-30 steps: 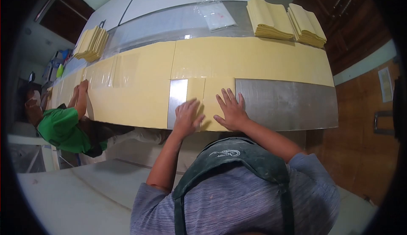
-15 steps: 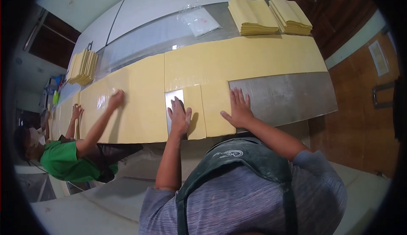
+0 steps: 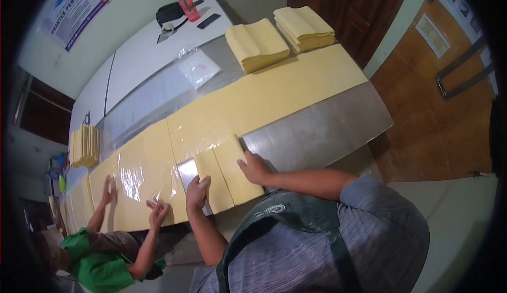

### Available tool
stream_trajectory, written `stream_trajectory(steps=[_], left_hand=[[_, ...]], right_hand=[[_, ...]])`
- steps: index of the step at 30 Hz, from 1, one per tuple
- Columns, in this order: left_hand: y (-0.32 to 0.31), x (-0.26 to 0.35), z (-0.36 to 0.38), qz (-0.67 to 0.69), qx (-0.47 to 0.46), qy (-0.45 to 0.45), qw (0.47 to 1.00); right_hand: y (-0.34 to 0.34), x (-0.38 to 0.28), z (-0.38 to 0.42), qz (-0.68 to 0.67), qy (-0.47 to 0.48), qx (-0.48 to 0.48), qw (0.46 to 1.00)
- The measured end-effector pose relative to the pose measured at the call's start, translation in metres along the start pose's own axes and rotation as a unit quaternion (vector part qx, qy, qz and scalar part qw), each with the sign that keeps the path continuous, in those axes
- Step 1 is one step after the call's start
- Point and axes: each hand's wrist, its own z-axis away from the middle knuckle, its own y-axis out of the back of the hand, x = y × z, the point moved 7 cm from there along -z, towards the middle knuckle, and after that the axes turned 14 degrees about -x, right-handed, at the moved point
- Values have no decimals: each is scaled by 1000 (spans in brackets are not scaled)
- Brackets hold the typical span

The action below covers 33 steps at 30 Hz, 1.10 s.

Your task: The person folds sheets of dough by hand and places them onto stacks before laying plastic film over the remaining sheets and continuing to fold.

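Observation:
A folded yellow sheet (image 3: 226,167), which looks like dough, lies near the front edge of the table with its two folded parts meeting at a seam. My left hand (image 3: 197,192) is curled at its left edge, thumb on top. At the right edge, my right hand (image 3: 255,168) has its fingers bent down beside the metal and its thumb over the sheet. Both hands seem to grip the edges; the fingertips are partly hidden. Behind it stretches a long flat yellow sheet (image 3: 285,92).
Folded yellow stacks (image 3: 259,44) stand at the back right, another stack (image 3: 84,146) at the far left. A clear plastic packet (image 3: 198,70), a red bottle (image 3: 188,7) and a phone (image 3: 208,21) lie behind. A co-worker in green (image 3: 100,264) handles clear film at left.
My hands have gone from flat with fingers spread to curled at the folded sheet's two edges. The view has turned. The co-worker's hands have shifted along the film.

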Motion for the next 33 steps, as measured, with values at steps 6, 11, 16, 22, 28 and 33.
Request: stream_trajectory(steps=[6,11,16,22,28,33], left_hand=[[-103,51,-11,30,-57,-52,997],[-258,146,-87,-13,-123,-81,989],[-378,269,-243,-50,-220,-188,956],[-432,419,-354,-16,-161,-223,961],[-428,388,-471,-70,-117,-139,981],[-427,383,-477,-142,-92,-144,975]], right_hand=[[116,19,13,-89,54,-33,994],[300,56,20,-110,114,53,986],[498,76,-53,-40,110,106,988],[651,85,-204,-138,167,96,971],[656,170,-308,-160,55,39,985],[644,179,-303,-177,67,29,982]])
